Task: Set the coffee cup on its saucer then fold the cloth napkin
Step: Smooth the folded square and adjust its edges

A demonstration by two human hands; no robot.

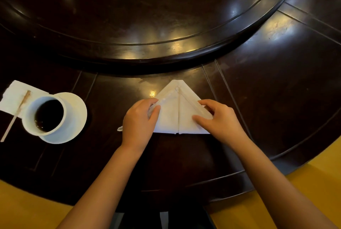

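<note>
A white cloth napkin [177, 110] lies on the dark table in front of me, folded into a triangle that points away, with a seam down its middle. My left hand [139, 122] pinches the napkin's left slanted edge between thumb and fingers. My right hand [219, 118] grips the right slanted edge, thumb pressed on the cloth. At the left, a white cup [46, 116] full of dark coffee stands on a white saucer [77, 114].
A white paper napkin [14, 96] with a wooden stir stick [16, 114] lies left of the cup. A large raised turntable [147, 16] fills the table's far part. The table's near rim curves over a yellow floor [313, 182].
</note>
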